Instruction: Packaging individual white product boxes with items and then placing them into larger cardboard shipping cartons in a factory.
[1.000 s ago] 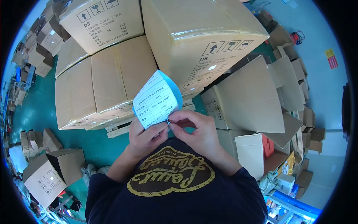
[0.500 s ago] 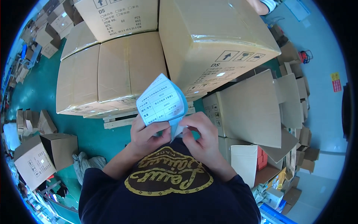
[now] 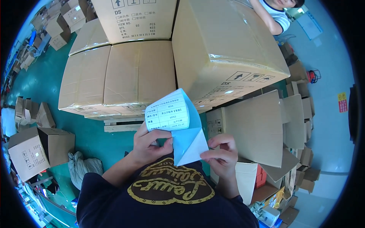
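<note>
My left hand point(image 3: 152, 145) is closed on the lower left edge of a white printed sticker label point(image 3: 168, 114), which curves upward in front of my chest. Below the printed face hangs light blue backing paper point(image 3: 185, 137), with a diagonal fold where a white flap point(image 3: 194, 149) turns over. Between its thumb and fingers, my right hand point(image 3: 221, 154) pinches the outer corner of that flap. Beyond the label stand stacked brown cartons point(image 3: 140, 70), with a large taped carton point(image 3: 232, 41) at the right of the stack.
A wooden pallet point(image 3: 121, 126) lies under the stack. Opened cartons point(image 3: 254, 121) with raised flaps stand at right, one holding red items point(image 3: 260, 176). Another open carton point(image 3: 28, 155) and a grey cloth bundle point(image 3: 84, 169) are at left. A co-worker's arm point(image 3: 268, 17) reaches over the large carton.
My right hand has moved right and down, drawing out the sheet's corner so that more blue backing and the white flap show. More of the co-worker has come into view.
</note>
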`<state>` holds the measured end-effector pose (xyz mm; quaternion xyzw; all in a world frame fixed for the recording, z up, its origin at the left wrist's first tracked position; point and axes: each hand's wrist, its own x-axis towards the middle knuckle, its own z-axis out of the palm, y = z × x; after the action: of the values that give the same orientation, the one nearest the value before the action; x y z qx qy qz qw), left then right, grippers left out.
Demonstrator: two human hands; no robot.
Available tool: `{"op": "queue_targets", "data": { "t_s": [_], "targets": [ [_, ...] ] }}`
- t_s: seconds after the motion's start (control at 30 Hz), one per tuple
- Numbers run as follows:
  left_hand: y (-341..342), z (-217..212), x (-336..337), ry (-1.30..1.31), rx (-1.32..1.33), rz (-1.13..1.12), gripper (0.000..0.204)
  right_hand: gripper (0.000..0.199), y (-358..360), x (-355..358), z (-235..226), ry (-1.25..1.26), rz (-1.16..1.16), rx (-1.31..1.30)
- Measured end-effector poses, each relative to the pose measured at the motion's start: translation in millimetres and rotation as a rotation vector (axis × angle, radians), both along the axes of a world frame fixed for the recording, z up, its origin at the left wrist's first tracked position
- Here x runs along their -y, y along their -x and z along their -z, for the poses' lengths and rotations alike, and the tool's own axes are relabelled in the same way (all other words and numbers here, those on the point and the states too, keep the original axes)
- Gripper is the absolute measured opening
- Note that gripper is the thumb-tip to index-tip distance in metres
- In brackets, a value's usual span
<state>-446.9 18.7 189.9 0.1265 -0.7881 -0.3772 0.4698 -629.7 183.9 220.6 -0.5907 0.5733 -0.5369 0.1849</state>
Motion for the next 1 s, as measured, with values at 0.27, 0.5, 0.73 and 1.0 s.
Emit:
{"op": "queue_targets", "data": {
  "t_s": [0.27, 0.5, 0.73, 1.0],
  "targets": [
    [-4.2, -0.6, 1.7, -0.234, 0.032, 0.045, 0.018, 0.013, 8.3, -2.6, 7.8, 0.288, 0.025, 0.268],
    [5.6, 3.9, -2.0, -0.800, 0.018, 0.309, 0.037, 0.012, -4.3, 22.8, 1.4, 0.137, 0.242, 0.392],
    [12.8, 14.9, -16.4, -0.758, 0.185, 0.397, 0.055, 0.019, -11.9, 50.8, -9.5, -0.050, 0.289, 0.306],
    [12.0, 7.3, -16.1, -0.667, 0.272, 0.398, 0.024, 0.031, -10.6, 43.0, -1.2, -0.060, 0.279, 0.502]
  ]
}}
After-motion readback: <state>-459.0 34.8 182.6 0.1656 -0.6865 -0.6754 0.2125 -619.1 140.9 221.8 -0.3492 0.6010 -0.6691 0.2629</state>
